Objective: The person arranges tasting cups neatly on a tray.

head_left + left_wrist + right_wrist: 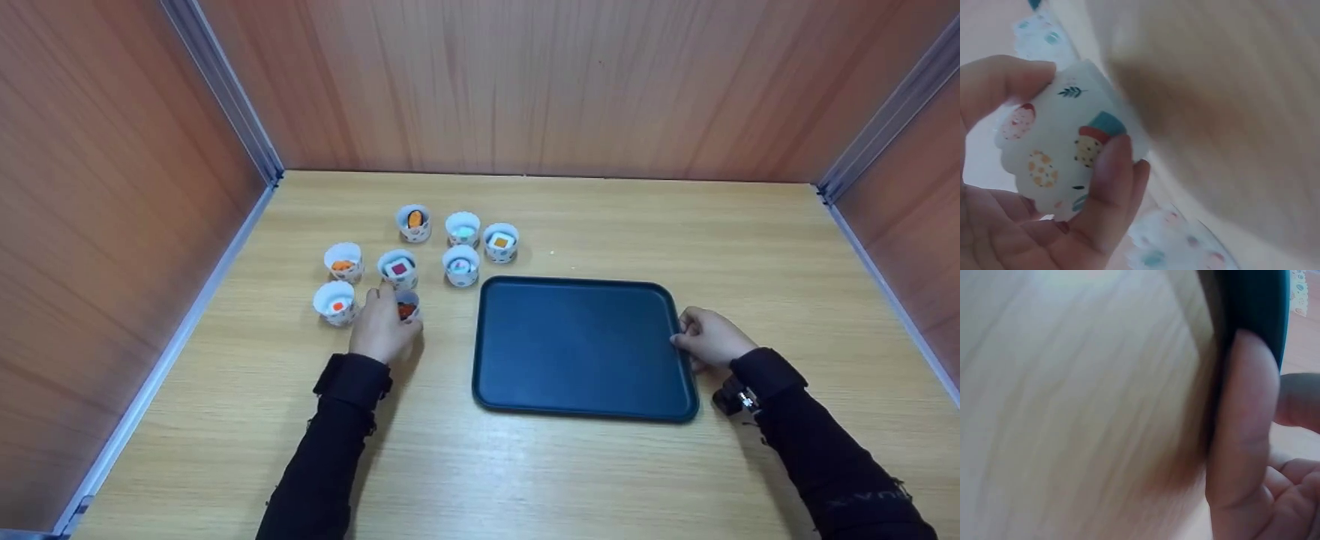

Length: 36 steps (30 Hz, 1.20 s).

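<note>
We seem to be at the grabbing step, pinching a cup (407, 308) in our left hand (381, 327) and the tray (577, 345) edge in our right hand (711, 337), so lifting needs gentle, level care.

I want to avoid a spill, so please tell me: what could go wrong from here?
The left hand grips a patterned cup; if it tilts, the reddish contents might spill. That hand could also bump the close cup with the dark red square. The right hand pinches the tray by its edge, so a pull might shift it.
</note>
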Tool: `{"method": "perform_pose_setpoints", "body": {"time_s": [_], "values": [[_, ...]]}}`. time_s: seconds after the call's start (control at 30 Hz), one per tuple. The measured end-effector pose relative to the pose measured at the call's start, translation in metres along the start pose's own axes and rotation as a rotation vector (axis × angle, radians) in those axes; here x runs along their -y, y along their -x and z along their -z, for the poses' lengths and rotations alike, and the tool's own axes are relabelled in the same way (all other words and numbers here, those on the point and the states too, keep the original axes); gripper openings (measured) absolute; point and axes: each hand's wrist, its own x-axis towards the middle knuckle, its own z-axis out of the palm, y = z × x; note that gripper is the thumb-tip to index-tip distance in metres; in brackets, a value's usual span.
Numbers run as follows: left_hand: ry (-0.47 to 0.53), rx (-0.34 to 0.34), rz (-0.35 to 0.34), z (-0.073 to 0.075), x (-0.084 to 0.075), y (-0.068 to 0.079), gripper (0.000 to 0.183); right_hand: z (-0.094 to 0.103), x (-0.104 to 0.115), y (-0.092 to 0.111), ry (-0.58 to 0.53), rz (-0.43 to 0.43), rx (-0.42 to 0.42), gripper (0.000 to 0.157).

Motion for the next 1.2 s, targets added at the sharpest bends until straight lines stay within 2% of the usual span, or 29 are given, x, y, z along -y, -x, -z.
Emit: {"method": "perform_pose_setpoints", "body": {"time_s": [0.07,0.17,0.3,0.47,0.6,0.83,1.0,1.2], "values": [[0.042,0.002,-0.038,-0.003,-0.01,0.0,0.075,0.0,0.0,0.0,-0.006,-0.007,0.005,0.015],[0.075,-0.02,-0.136,-0.011,-0.028,-0.001,0.066,0.0,-0.001,0.0,-0.007,-0.014,0.007,0.015],[0.07,-0.046,-0.253,-0.023,-0.053,-0.005,0.061,0.0,-0.001,0.001,-0.008,-0.007,0.011,0.015],[0.079,0.004,-0.283,-0.04,-0.08,-0.014,0.062,0.0,-0.001,0.001,-0.016,0.0,0.014,0.015],[0.079,0.063,-0.305,-0.054,-0.095,-0.022,0.061,-0.001,-0.001,0.002,-0.029,-0.003,0.012,0.015],[-0.026,0.079,-0.387,-0.071,-0.104,-0.032,0.052,-0.004,0.002,0.002,0.044,-0.017,-0.009,0.012],[-0.073,0.114,-0.379,-0.076,-0.104,-0.037,0.055,-0.005,0.004,0.004,0.072,-0.025,-0.018,0.012],[-0.084,0.114,-0.374,-0.078,-0.105,-0.039,0.061,-0.005,0.004,0.004,0.059,-0.037,-0.014,0.012]]}}
